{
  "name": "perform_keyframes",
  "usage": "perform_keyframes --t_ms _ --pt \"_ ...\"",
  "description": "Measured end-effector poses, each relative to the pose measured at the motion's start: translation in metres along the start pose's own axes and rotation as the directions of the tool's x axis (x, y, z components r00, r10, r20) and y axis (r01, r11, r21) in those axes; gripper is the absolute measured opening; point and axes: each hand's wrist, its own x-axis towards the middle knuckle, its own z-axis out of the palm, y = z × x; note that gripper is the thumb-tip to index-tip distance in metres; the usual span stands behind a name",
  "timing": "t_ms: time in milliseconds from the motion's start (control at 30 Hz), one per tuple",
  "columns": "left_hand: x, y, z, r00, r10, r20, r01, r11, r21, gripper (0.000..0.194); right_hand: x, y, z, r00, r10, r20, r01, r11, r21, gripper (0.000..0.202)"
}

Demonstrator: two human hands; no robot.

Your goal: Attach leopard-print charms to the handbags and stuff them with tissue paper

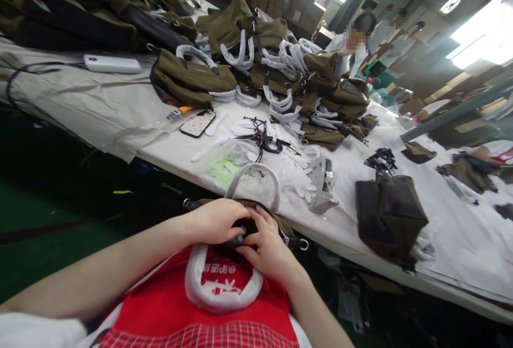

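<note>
An olive handbag (285,226) with wrapped white handles is held between my body and the table edge. One wrapped handle (224,303) hangs toward me over my red apron, and the other stands up on the far side. My left hand (219,222) lies across the bag's mouth from the left, fingers bent over it and gripping it. From the right, my right hand (265,241) grips the bag at its mouth, fingers reaching into the dark opening. A small pale bit shows between the fingertips; I cannot make out what it is. Both hands hide most of the bag.
On the white-covered table (160,145) lie a phone (198,123), a white power bank (112,64), an orange-handled cutter (179,112), black cords (272,145) and a metal tape dispenser (321,185). Piled olive bags (192,78) stand behind; another bag (390,219) sits right. People are beyond.
</note>
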Motion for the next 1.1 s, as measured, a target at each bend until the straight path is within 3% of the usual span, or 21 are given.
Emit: perform_keyframes --t_ms 267,400,500,600,667,733,867,1000,1100 --pt "-0.003 -0.008 -0.018 0.997 -0.079 -0.006 0.078 0.990 -0.116 0.031 -0.001 0.004 0.000 0.997 -0.040 -0.063 0.041 0.999 0.018 0.008" --pt "0.001 -0.003 -0.006 0.998 -0.058 0.025 0.061 0.984 -0.169 0.031 -0.013 0.013 -0.014 0.983 -0.021 -0.181 0.052 0.984 0.170 0.014" --pt "0.002 0.001 0.008 0.999 -0.030 0.040 0.038 0.974 -0.222 0.033 -0.031 0.031 -0.031 0.932 0.088 -0.351 -0.004 0.973 0.231 0.019" --pt "0.002 -0.006 0.013 0.998 -0.060 -0.021 0.051 0.949 -0.311 0.038 -0.051 0.053 -0.040 0.900 0.136 -0.414 -0.055 0.978 0.202 0.034" --pt "0.002 -0.017 0.012 0.983 -0.156 -0.099 0.111 0.926 -0.361 0.041 -0.058 0.065 -0.037 0.922 0.154 -0.354 -0.082 0.974 0.211 0.049" --pt "0.001 -0.029 0.008 0.944 -0.274 -0.186 0.183 0.899 -0.398 0.044 -0.057 0.075 -0.026 0.918 0.207 -0.340 -0.113 0.955 0.275 0.046" --pt "-0.003 -0.041 0.004 0.866 -0.414 -0.282 0.245 0.841 -0.482 0.045 -0.036 0.087 0.002 0.800 0.320 -0.507 -0.137 0.921 0.366 0.019" --pt "-0.010 -0.041 -0.002 0.820 -0.448 -0.355 0.223 0.823 -0.523 0.045 -0.022 0.102 0.012 0.694 0.368 -0.619 -0.161 0.917 0.364 0.018" --pt "-0.018 -0.042 -0.005 0.752 -0.475 -0.457 0.235 0.841 -0.487 0.044 -0.026 0.123 0.007 0.601 0.421 -0.680 -0.209 0.903 0.374 0.024"
